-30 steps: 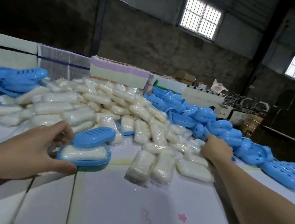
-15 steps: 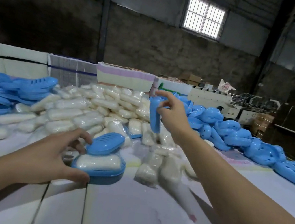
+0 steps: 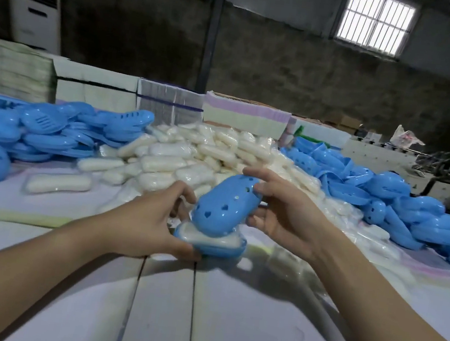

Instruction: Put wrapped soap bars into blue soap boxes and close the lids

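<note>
Now R hand [image 3: 284,216] grip clamps lid [image 3: 226,205], long axis tilted up-right; L hand [image 3: 147,223] grips base [image 3: 209,244].

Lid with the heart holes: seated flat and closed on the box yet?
No. The lid is tilted, held by the right hand, its low end on the wrapped soap in the box base.

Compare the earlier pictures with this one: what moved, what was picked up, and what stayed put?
The right hand reached to the blue pile, took a blue lid and brought it over the soap box base, tilted, not yet closed. The left hand went on holding that base, with the wrapped soap inside.
</note>
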The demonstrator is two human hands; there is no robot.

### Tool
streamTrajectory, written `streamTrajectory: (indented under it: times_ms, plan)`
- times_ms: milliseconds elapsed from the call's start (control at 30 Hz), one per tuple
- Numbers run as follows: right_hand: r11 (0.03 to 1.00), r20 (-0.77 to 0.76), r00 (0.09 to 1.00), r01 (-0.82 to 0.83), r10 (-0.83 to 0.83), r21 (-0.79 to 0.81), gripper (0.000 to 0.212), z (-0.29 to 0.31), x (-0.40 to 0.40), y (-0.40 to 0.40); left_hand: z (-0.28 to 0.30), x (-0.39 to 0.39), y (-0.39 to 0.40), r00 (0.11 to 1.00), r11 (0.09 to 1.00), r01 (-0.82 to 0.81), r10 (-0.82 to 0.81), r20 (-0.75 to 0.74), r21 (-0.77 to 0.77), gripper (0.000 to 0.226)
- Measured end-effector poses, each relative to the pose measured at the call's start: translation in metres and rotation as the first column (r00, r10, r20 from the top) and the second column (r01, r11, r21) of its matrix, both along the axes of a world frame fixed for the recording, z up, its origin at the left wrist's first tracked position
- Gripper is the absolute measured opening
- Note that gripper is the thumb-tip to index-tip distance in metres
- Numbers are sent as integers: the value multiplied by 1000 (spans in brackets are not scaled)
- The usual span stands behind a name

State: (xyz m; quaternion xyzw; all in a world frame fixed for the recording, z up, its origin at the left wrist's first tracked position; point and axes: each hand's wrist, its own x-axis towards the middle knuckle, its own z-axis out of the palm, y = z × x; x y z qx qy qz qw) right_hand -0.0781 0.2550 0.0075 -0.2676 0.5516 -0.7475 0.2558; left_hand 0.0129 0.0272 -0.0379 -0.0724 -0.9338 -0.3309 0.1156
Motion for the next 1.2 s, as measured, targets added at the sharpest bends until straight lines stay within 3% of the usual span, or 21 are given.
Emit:
streamTrajectory:
  times_ms: [100,167,233,400,533,600,700,867,1100,1200]
  plan:
    - [974,-95,995,0,22,224,28,-7,6,0,-1,0,-1,1000,1000,3,-3,6,-5,88]
    - [901,-284,959,125,-2,416,27,-8,9,0,-1,-1,-1,1000,1000,-1,1,5,-8,89]
    - [823,-446,895,251,3,510,28,-8,10,1,-1,-1,-1,1000,1000,1,-1,3,-11,86]
    - [673,-711,699,492,73,553,27,-16,9,-5,-2,-2,-1,1000,999,12,-13,-14,-33,76]
    - [702,-864,471,555,177,446,30,-17,15,-11,-1,-3,0,1000,999,6,-6,-17,-36,76]
    - [718,-853,415,484,315,500,36,-12,19,-11,-1,-2,0,1000,1000,0,-1,-17,-31,76]
    - [631,-753,437,418,491,654,50,-7,19,-4,-1,-1,0,1000,999,-9,9,-10,-34,77]
    - [558,-704,437,429,561,710,74,-7,15,6,0,-1,2,1000,999,-16,15,-16,-36,75]
    - [625,-791,469,495,393,604,76,-16,16,-7,-1,0,3,998,999,-22,20,-58,-27,74]
    - [647,-824,443,521,353,557,73,-20,17,-14,-1,0,1,999,1000,-5,5,-37,-1,74]
